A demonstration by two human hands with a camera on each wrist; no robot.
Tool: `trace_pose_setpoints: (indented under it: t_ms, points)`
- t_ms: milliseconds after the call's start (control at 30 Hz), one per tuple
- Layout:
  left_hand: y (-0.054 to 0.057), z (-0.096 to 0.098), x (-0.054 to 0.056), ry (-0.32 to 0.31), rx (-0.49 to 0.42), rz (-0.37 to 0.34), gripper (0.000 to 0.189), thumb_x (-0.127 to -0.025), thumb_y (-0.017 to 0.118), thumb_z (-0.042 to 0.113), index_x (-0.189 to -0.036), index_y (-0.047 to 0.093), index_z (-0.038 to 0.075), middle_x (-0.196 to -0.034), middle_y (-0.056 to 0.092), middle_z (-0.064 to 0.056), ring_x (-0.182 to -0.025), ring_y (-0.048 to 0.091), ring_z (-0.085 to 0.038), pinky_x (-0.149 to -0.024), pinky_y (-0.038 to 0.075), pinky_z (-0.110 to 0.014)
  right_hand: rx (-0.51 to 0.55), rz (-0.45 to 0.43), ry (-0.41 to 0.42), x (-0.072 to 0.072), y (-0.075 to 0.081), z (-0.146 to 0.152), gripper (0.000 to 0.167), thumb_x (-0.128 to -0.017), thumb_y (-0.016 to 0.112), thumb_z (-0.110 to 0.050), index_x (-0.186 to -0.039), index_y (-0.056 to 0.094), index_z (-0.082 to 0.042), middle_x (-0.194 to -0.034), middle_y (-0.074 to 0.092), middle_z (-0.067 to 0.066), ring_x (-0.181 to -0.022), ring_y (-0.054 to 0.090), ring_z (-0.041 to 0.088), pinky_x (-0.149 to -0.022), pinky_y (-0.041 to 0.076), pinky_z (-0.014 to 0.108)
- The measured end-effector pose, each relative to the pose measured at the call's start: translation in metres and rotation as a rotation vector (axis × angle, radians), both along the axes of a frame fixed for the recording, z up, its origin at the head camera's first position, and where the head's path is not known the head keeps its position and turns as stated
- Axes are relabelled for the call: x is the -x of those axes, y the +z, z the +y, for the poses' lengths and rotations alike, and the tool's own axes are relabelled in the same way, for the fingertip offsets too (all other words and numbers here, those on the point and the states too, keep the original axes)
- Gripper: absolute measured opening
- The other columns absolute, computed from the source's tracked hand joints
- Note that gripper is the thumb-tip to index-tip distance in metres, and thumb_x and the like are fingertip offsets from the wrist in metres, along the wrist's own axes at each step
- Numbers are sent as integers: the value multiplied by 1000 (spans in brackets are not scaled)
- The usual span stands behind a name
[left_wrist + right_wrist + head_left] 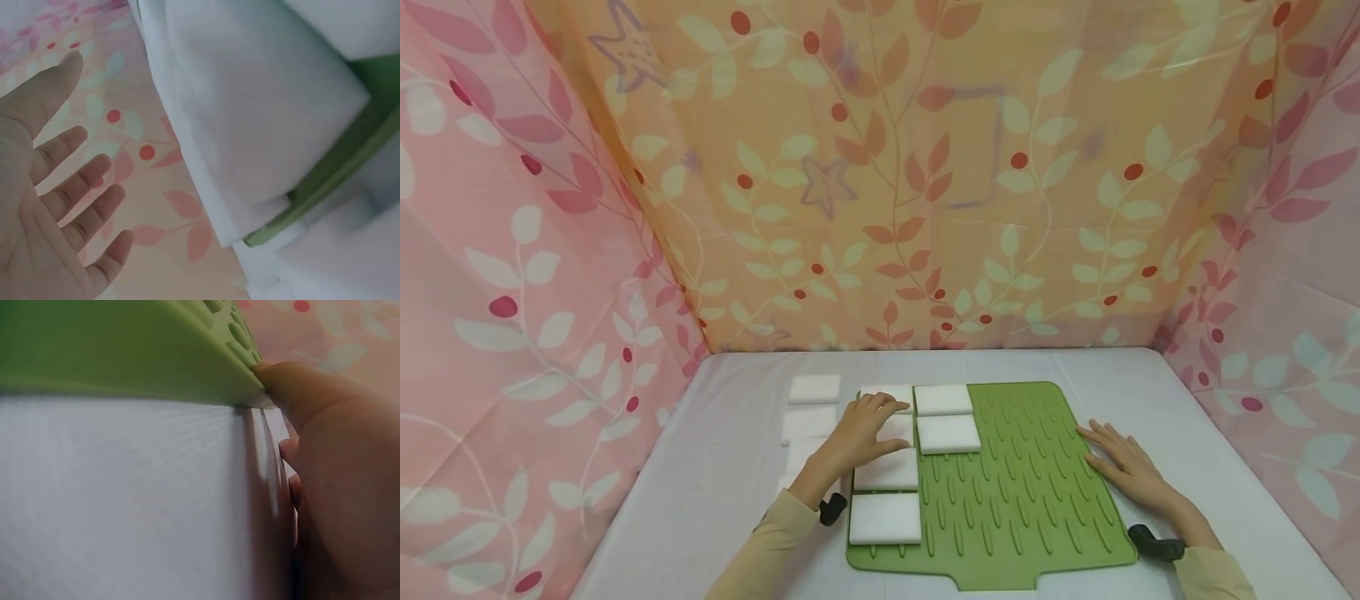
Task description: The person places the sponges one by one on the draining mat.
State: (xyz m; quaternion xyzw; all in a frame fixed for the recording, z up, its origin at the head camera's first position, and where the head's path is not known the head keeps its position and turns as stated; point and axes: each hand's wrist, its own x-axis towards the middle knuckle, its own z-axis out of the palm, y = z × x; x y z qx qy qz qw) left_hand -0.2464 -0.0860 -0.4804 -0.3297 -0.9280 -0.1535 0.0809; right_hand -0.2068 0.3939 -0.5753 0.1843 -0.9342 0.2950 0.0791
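Observation:
A green ridged mat [1022,483] with a tab at its front edge lies on the table. Thin white rectangular blocks, like melamine sponges, lie on it: several down the left column, including a front one [885,518], and two in the second column, a far one [943,399] and a nearer one [949,435]. My left hand [859,429] hovers over the left column, partly hiding blocks. In the left wrist view its fingers [84,215] are spread and nothing is held. My right hand [1126,467] rests beside the mat's right edge, its thumb [300,387] touching that edge.
More white blocks, such as a far one [815,389], lie left of the mat, some partly behind the left forearm. A white cloth covers the table [700,500]. Patterned fabric [895,167] hangs at the back and both sides. Each wrist bears a black strap [1156,546].

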Motion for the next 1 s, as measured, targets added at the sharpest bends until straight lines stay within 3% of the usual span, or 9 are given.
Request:
trace_pose_setpoints:
  t_ms: [300,633,1000]
  points:
    - [-7,-22,-14,5,-84,36,53,-82,67,43,-128,53,22,-120,54,1,-111,49,-22,-93,38,-50,-8,15,0,0,0,0,50,-94,53,-22,-140,39,-10,-144,28,29,-135,15,49,-109,-9,55]
    - [-17,-46,-28,45,-70,52,51,-82,65,46,-127,54,24,-121,54,3,-112,49,-20,-91,40,-47,-2,2,-9,-1,-1,-1,49,-94,53,-23,-140,40,-10,-144,29,29,-133,16,52,-108,-8,57]
    - [-29,-74,-42,74,-141,93,52,-79,71,43,-124,56,23,-122,53,3,-113,49,-21,-89,40,-50,6,2,-7,-1,0,-1,49,-94,52,-23,-140,40,-10,-144,28,29,-133,16,52,-109,-10,56]
